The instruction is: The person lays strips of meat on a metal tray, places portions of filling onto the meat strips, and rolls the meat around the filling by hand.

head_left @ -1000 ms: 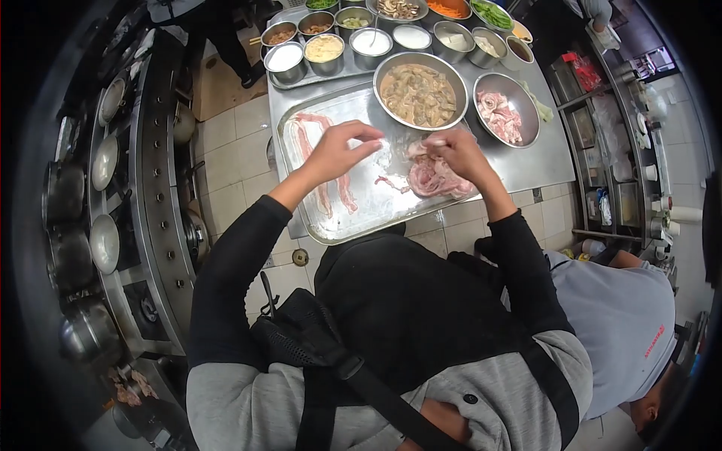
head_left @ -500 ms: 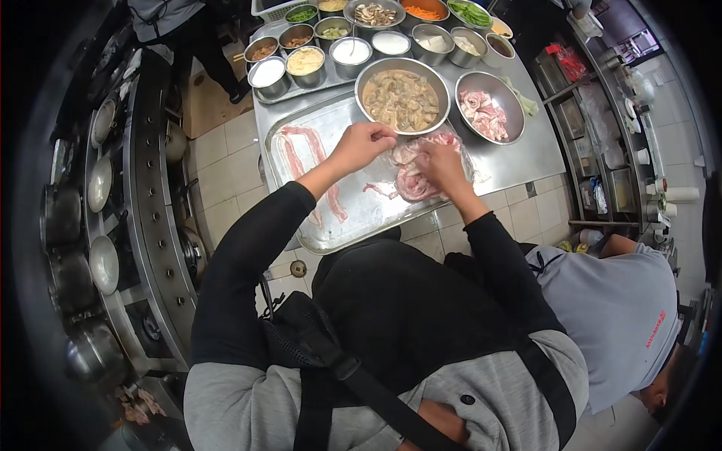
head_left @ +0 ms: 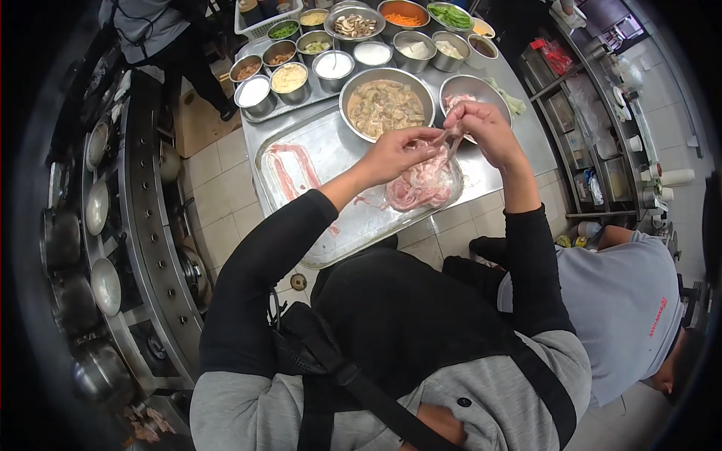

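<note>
My right hand (head_left: 487, 135) is raised in front of the right-hand bowl, its fingers pinched on a thin slice of raw meat (head_left: 453, 143) that hangs down. My left hand (head_left: 402, 155) comes in from the left, thumb and fingers closing on the same slice. Below both hands a pile of raw pink-and-white meat slices (head_left: 421, 186) lies in clear plastic on the metal tray (head_left: 361, 239). Long meat strips (head_left: 304, 161) are laid out flat at the tray's left. More meat in the steel bowl (head_left: 500, 101) is partly hidden behind my right hand.
A large bowl of mushrooms in brownish sauce (head_left: 387, 105) stands behind the tray. Several tins of ingredients, such as carrot strips (head_left: 404, 16) and white powder (head_left: 254, 92), line the back. A stove (head_left: 154, 248) is at left. A co-worker in grey (head_left: 602, 301) is close at right.
My right hand has lifted from the meat pile, up and to the right, drawing a slice with it. My left hand has moved right to meet it. The whole view has shifted slightly.
</note>
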Demonstrator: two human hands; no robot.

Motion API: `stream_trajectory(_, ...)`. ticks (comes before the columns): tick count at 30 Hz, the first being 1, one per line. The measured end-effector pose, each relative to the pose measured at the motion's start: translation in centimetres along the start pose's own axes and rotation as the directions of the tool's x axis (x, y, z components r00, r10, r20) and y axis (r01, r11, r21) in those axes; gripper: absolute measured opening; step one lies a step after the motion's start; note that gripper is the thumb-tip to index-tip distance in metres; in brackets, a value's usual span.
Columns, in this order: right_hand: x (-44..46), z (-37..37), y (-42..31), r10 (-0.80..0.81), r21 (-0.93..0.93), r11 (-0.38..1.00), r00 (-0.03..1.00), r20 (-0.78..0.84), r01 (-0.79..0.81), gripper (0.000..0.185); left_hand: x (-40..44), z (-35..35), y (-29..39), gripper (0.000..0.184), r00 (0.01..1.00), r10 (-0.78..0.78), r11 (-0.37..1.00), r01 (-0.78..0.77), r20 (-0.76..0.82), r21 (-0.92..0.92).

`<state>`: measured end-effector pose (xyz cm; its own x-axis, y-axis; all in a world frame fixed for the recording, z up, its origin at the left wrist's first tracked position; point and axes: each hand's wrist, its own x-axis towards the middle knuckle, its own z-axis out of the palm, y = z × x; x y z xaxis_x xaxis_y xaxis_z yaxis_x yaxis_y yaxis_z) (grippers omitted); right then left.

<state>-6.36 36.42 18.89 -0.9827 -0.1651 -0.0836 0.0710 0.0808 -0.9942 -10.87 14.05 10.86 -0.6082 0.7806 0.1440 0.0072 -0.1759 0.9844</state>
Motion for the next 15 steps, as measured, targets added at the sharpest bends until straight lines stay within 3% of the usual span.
stream_trajectory(2, 0.5, 0.6, -1.6, -0.023, 0.133, 0.991, 1.0, -0.008, 0.024, 0.015, 1.1, 0.1, 0.7, 0.038, 0.999, -0.001, 0.999, 0.0, 0.042, 0.032)
stream_trajectory(5, 1.2, 1.2, -3.3, -0.064, 0.235, 0.97, 0.998, -0.013, 0.066, 0.022, 1.2, -0.2, 1.4, 0.032, 0.991, -0.124, 0.977, 0.132, 0.058, -0.166)
stream_trajectory(8, 1.3, 0.6, -4.3, -0.15, 0.367, 0.915, 0.986, -0.075, 0.168, 0.025, 0.0, -2.3, 1.2, 0.028, 0.993, -0.117, 0.963, 0.112, -0.008, -0.247)
stream_trajectory(12, 1.3, 0.6, -4.9, -0.256, 0.486, 0.844, 0.967, -0.012, 0.229, 0.028, -2.6, -6.3, 2.6, 0.024, 0.988, -0.155, 0.971, 0.156, 0.017, -0.181)
stream_trajectory(13, 1.5, 0.8, -4.7, -0.212, 0.419, 0.89, 0.977, 0.034, 0.178, 0.026, -3.4, -7.1, 3.6, 0.02, 0.988, -0.156, 0.975, 0.157, 0.019, -0.156)
stream_trajectory(14, 1.5, 1.7, -4.5, -0.177, 0.121, 0.978, 0.983, 0.04, 0.171, 0.024, -4.0, -7.9, 4.8, 0.019, 0.989, -0.145, 0.983, 0.143, -0.005, -0.114)
stream_trajectory(15, 1.4, 3.0, -4.1, -0.145, -0.184, 0.971, 0.989, 0.041, 0.15, 0.022, -4.8, -8.9, 6.0, 0.018, 0.99, -0.14, 0.988, 0.137, -0.034, -0.071)
